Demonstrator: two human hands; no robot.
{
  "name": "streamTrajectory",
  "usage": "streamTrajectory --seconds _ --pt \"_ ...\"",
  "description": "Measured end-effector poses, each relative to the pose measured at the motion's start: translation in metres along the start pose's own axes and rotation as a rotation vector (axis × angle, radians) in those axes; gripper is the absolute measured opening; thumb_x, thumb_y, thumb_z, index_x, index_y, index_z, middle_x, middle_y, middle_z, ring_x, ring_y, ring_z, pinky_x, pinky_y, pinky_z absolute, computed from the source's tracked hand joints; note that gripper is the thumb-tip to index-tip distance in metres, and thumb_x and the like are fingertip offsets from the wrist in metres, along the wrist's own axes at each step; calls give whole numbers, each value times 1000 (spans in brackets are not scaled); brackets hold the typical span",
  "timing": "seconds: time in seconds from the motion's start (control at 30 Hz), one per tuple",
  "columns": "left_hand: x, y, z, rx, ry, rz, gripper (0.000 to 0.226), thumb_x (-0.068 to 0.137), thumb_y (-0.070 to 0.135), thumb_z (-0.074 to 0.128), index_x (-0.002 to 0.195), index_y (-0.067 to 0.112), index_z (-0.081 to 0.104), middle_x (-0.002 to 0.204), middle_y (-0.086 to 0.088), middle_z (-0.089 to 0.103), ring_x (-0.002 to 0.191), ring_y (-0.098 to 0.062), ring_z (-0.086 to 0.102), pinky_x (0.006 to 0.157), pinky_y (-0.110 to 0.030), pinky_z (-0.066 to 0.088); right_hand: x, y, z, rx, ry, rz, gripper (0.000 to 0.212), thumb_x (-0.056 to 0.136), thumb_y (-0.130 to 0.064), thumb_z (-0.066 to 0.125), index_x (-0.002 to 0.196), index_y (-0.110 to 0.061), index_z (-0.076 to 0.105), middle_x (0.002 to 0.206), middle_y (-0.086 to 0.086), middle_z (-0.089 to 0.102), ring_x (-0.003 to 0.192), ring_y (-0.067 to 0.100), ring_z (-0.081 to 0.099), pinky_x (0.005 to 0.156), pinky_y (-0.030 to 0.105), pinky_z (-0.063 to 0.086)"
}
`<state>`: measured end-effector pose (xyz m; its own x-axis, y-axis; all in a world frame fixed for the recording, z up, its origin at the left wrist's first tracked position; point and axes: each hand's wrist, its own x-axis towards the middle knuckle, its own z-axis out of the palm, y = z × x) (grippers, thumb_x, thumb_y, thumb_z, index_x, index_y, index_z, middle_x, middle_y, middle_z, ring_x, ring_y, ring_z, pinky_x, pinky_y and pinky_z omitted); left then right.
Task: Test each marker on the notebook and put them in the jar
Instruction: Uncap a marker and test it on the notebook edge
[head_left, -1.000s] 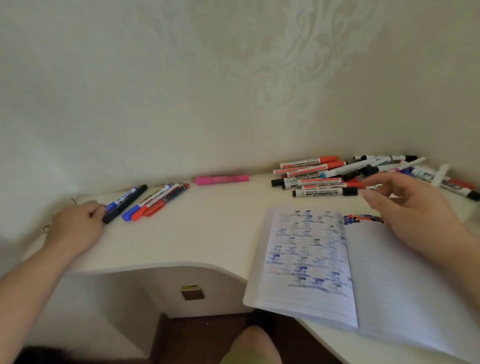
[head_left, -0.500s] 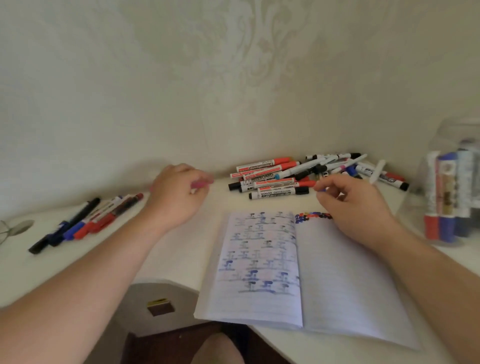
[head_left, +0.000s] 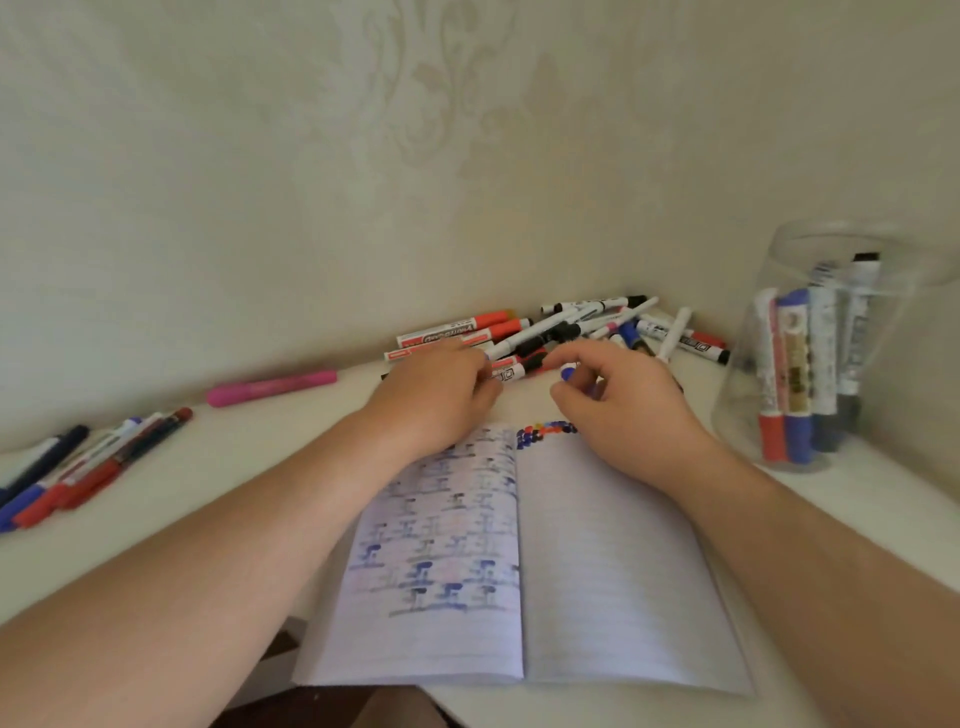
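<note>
From the head camera, both hands sit just past the top edge of the open lined paper notebook, at the near fringe of the loose heap of red, black and blue markers that lies against the wall. The right hand has its fingers curled and pinches a small blue piece, a cap or a marker's end, at its fingertips; which of the two it is I cannot tell. The left hand is curled knuckles-up over the heap's near edge, and its fingers appear to close on a white-barrelled marker lying roughly left to right between the two hands, though the grip itself is hidden.

That marker's long axis runs across the view, so its ends point at one hand each. A pull apart along that line looks like the coming move, then a short drop back onto the right page, where a row of coloured test dots already sits just beside the right hand.

The clear plastic jar stands on the white desk well to the right, a handful of markers upright inside; the right hand is the nearer one, with nothing in between. A pink highlighter and a row of thin red and blue pens lie far left, out of the way.
</note>
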<state>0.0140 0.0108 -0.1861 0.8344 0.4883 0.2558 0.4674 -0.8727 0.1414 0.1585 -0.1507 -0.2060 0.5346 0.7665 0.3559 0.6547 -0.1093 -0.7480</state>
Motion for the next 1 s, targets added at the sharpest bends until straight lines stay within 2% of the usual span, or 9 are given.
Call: streamTrajectory --seconds 0.13,0.27,0.4,0.47,0.57,0.67,0.73,0.83,1.0 --pt "2 34 -25 -327 -41 25 27 97 47 63 83 28 73 66 10 65 59 -5 56 58 -27 43 -3 -5 -2 -101 -10 -158 42 85 -14 75 119 -38 71 77 -15 68 70 2 62 66 9 41" --pt "1 44 -31 -912 -129 50 38 108 31 51 80 15 72 69 7 63 67 -8 54 68 -26 45 -5 -6 -11 -43 51 -192 3 93 -33 74 90 -34 72 74 -10 72 69 5 67 61 17 46" --pt "9 23 -6 -692 88 265 20 108 36 50 106 21 63 86 22 58 78 1 53 71 -19 40 2 -11 -10 534 21 210 26 107 -36 48 97 -21 67 54 9 53 46 19 44 45 25 36" --pt "11 16 9 -491 88 434 35 106 47 46 126 21 57 108 18 58 98 0 54 81 -11 39 6 -12 -8 621 5 250 23 107 -36 46 100 -16 55 50 11 46 43 20 36 44 26 30" --pt "11 15 25 -363 65 507 40 104 54 42 130 24 48 113 14 55 100 -3 52 85 -19 45 6 -11 3 653 -32 210 32 108 -38 50 104 -6 49 52 4 48 40 14 38 40 23 31" --pt "8 20 25 -468 18 448 33 106 47 39 127 23 48 102 8 65 85 -6 58 74 -32 50 7 -8 10 447 -28 122 40 95 -59 56 96 -20 53 55 -6 48 45 11 40 45 27 33" --pt "6 17 24 -442 45 488 24 107 47 34 122 32 45 86 15 59 70 -2 52 63 -27 42 8 -9 10 441 -34 102 33 93 -59 56 93 -25 55 59 -6 45 46 10 37 47 28 31" --pt "4 11 20 -511 -22 487 14 108 42 40 120 42 48 75 24 52 69 8 53 61 -14 36 7 -13 9 599 -90 100 13 108 -31 49 109 -20 57 56 -5 43 43 10 32 42 23 28" --pt "4 9 7 -657 -100 486 18 109 25 50 123 30 61 84 38 65 82 29 53 77 2 34 3 -19 8 544 -143 30 33 103 -35 41 129 -23 58 57 -9 48 48 12 37 42 24 31"
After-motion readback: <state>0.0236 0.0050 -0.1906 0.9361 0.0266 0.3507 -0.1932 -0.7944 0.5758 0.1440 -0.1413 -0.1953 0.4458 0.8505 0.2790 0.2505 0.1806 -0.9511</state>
